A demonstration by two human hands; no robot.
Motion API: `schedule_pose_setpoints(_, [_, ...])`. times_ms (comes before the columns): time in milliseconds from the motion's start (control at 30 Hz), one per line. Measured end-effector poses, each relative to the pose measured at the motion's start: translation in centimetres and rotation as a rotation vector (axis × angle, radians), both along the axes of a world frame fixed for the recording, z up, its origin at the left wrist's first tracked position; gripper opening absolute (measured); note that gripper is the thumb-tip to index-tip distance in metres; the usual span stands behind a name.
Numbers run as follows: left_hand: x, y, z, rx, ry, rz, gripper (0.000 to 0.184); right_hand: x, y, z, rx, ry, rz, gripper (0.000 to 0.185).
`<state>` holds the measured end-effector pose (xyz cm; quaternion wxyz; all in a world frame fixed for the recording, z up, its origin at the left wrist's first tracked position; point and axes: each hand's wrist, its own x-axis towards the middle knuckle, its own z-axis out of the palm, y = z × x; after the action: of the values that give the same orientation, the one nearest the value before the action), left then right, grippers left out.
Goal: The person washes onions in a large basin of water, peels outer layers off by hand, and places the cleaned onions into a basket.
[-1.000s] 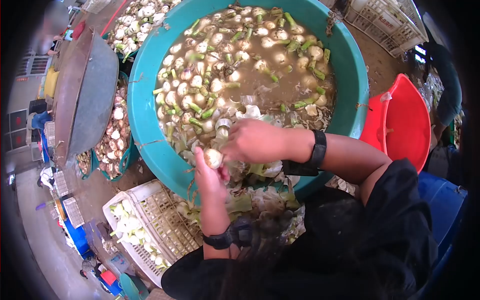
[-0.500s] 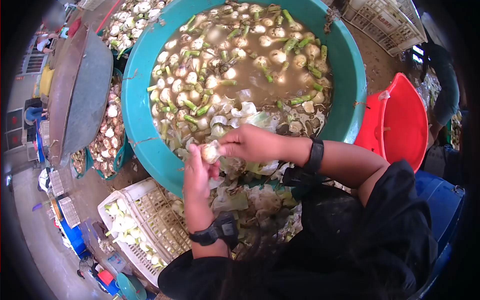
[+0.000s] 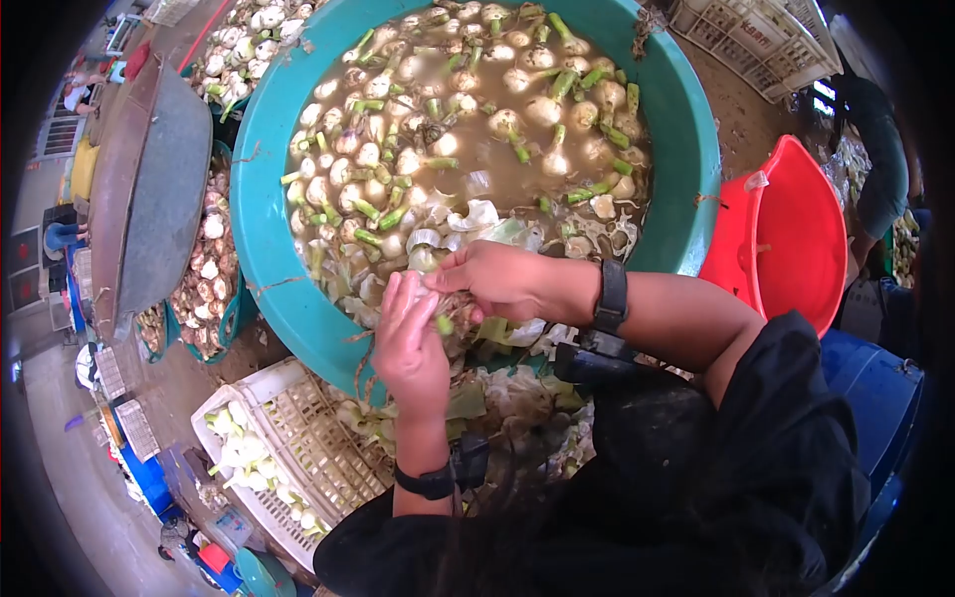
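Head view, teal tub (image 3: 261, 219) of murky water (image 3: 482, 151) and pale bulbs (image 3: 461, 104), white crate (image 3: 320, 423) near it, left hand (image 3: 410, 340) half-curled, right hand (image 3: 502, 279) closely pinched, both gripping one green-stemmed bulb (image 3: 445, 324), mostly hidden, over the tub's near side.

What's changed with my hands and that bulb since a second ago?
Your left hand has turned its back toward the camera, hiding most or all of the pale bulb seen before; a green stem end now shows beside it. Whether anything was let go, I can't tell. Your right hand stays close to the left. The tub, red bucket and white crate stay put.
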<state>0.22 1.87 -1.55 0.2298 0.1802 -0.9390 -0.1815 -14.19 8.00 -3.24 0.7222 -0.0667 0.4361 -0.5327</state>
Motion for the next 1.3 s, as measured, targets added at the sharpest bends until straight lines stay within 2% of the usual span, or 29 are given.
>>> schedule_pose_setpoints(33, [0.0,0.5,-0.4,0.415,0.235,0.107,0.025,0.0,0.0,0.3,-0.072,-0.158,-0.079,0.017])
schedule_pose_setpoints(67, [0.0,0.9,-0.5,0.829,0.469,0.213,0.019,-0.3,0.1,-0.1,-0.075,-0.159,-0.078,0.017])
schedule_pose_setpoints(100, [-0.3,1.2,-0.5,1.101,0.686,0.217,0.018,-0.8,0.4,-0.8,-0.208,-0.279,-0.062,0.015])
schedule_pose_setpoints(133, [-0.5,1.0,-0.1,1.094,0.686,0.222,0.018,-1.3,0.7,-1.5,-0.342,-0.401,-0.044,0.014])
schedule_pose_setpoints(200, [-0.7,0.5,0.8,1.545,1.024,0.401,0.023,-2.4,1.6,-1.7,-0.437,-0.393,0.048,0.014])
schedule_pose_setpoints(267, [0.2,-0.4,0.6,1.569,1.138,0.433,0.026,-3.2,2.5,-0.5,-0.46,0.267,0.545,0.018])
schedule_pose_setpoints(300, [0.5,-0.7,0.6,1.371,1.016,0.533,0.026,-2.5,3.0,-1.3,-0.69,0.685,0.572,0.026])
schedule_pose_setpoints(333, [0.7,-0.8,0.5,1.177,0.888,0.62,0.026,-2.5,3.3,1.4,-0.487,1.354,0.744,0.034])
schedule_pose_setpoints(367, [1.0,-1.0,0.0,1.005,0.825,0.539,0.021,-1.9,2.9,1.5,-0.408,1.389,0.611,0.032])
schedule_pose_setpoints(400, [1.3,-0.8,0.1,1.012,0.821,0.536,0.021,-1.5,2.2,1.6,-0.327,1.419,0.478,0.031])
schedule_pose_setpoints(467, [1.4,-0.2,1.5,0.142,0.318,0.394,0.019,-1.5,1.0,3.8,-0.389,1.328,0.358,0.028])
schedule_pose_setpoints(533, [0.6,0.4,2.2,0.074,0.342,0.327,0.023,-1.1,0.0,4.5,-0.455,1.234,0.236,0.025])
schedule_pose_setpoints(600, [0.5,0.2,2.2,-0.224,0.308,0.217,0.024,-0.3,-0.7,3.5,-0.492,1.055,0.081,0.022])
schedule_pose_setpoints(633, [0.4,0.5,2.1,-0.226,0.306,0.215,0.024,-0.3,-0.7,3.2,-0.493,1.053,0.078,0.022])
schedule_pose_setpoints(700, [-0.1,1.4,1.7,0.062,0.422,0.449,0.014,-0.5,-0.6,2.7,-0.41,1.071,0.175,0.021])
schedule_pose_setpoints(733, [-0.4,1.4,1.8,0.063,0.42,0.448,0.014,-0.5,-0.3,1.8,-0.409,1.07,0.175,0.021])
schedule_pose_setpoints(800, [-1.2,1.2,2.3,1.067,0.968,0.657,0.006,-0.6,0.7,0.0,-0.163,1.489,0.588,0.025])
schedule_pose_setpoints(833, [-1.3,0.8,3.0,1.231,0.988,0.781,0.008,-0.9,1.0,0.3,-0.17,1.491,0.59,0.025])
schedule_pose_setpoints(933, [-0.6,0.3,2.2,1.309,0.935,0.793,0.009,-1.2,1.1,1.0,-0.051,1.673,0.752,0.031])
schedule_pose_setpoints(967, [-0.9,0.6,2.2,1.324,0.936,0.787,0.009,-0.5,0.3,0.1,-0.29,1.488,0.181,0.033])
schedule_pose_setpoints(1000, [-1.4,1.1,2.3,1.28,0.779,0.758,0.011,-0.3,-0.2,-0.6,-0.497,1.237,-0.366,0.035])
schedule_pose_setpoints(1033, [-1.9,1.7,2.2,1.234,0.625,0.72,0.013,-0.5,-0.3,-0.7,-0.481,1.263,-0.366,0.035])
schedule_pose_setpoints(1067, [-2.2,2.2,1.9,1.257,0.63,0.701,0.013,-1.0,-0.4,-0.8,-0.27,0.573,-0.168,0.034])
schedule_pose_setpoints(1100, [-2.2,2.4,1.7,1.196,0.764,0.584,0.014,-1.5,-0.3,-1.0,-0.055,-0.122,0.019,0.034])
schedule_pose_setpoints(1133, [-1.8,2.5,1.6,1.125,0.892,0.471,0.015,-2.8,0.0,-1.9,-0.049,-0.108,0.011,0.034])
schedule_pose_setpoints(1200, [-1.2,1.5,2.3,1.171,0.95,0.482,0.016,-5.9,0.6,-3.9,-0.386,-0.488,-0.073,0.035])
schedule_pose_setpoints(1233, [-1.3,1.2,2.2,1.201,0.995,0.504,0.016,-6.7,1.3,0.0,-0.342,-0.383,-0.058,0.038])
schedule_pose_setpoints(1267, [-1.5,1.1,2.2,1.231,1.038,0.523,0.016,-6.1,1.3,1.0,-0.336,-0.383,-0.057,0.038])
schedule_pose_setpoints(1300, [-1.8,1.5,2.4,1.219,0.95,0.536,0.015,-4.8,1.1,1.9,-0.278,-0.013,-0.071,0.041])
